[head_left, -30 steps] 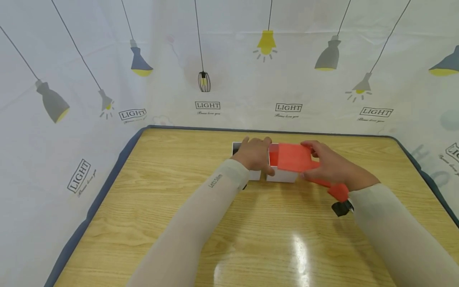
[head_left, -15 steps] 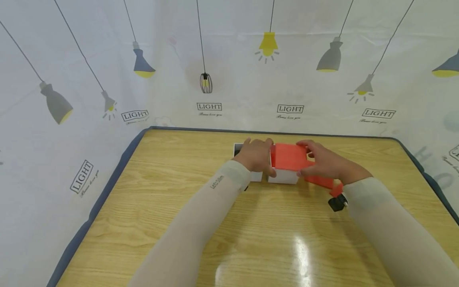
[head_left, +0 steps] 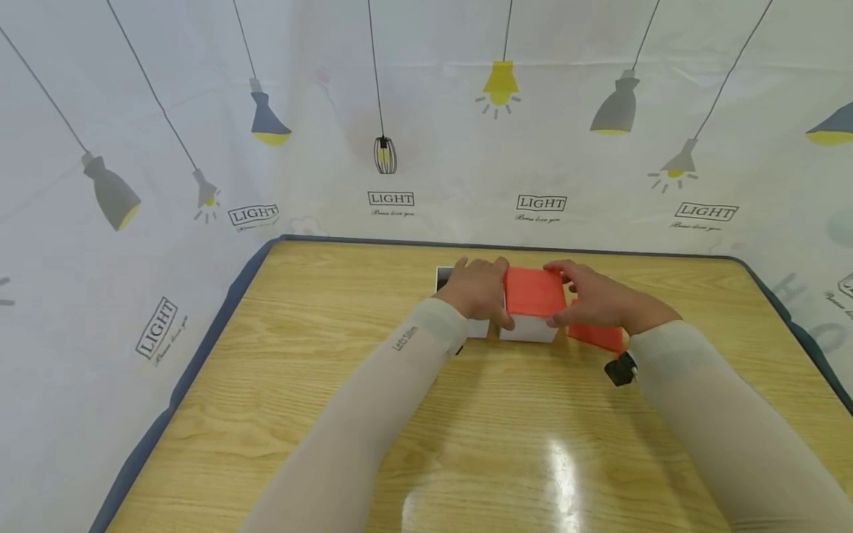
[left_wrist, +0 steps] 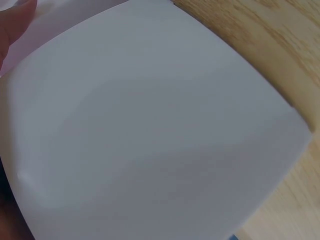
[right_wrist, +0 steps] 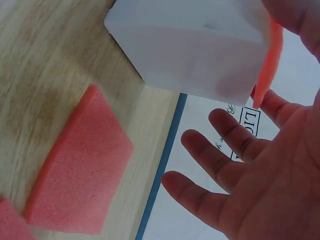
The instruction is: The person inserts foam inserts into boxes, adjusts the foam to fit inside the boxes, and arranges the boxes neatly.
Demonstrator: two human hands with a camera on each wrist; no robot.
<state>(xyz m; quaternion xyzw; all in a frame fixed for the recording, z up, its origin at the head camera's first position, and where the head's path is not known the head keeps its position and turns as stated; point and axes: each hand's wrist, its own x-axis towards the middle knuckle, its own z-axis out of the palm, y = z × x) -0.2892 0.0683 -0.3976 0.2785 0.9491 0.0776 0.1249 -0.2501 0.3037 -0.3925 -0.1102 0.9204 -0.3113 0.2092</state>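
A white box stands on the table near its back edge, with a square red foam sheet over its top. My left hand grips the box at its left side, thumb at the front and fingers at the back. The left wrist view is mostly filled by the box's white wall. My right hand pinches the foam sheet's right edge between thumb and index finger at the box's rim; its other fingers spread free in the right wrist view. The box's inside is hidden.
Another white box with a dark inside sits just left, partly behind my left hand. Red foam pieces lie on the wooden table right of the box. A white printed backdrop rises behind the table and along its sides.
My right hand has moved left with the red foam sheet, which has slid from the box's right part to cover its top. The left hand keeps its grip.
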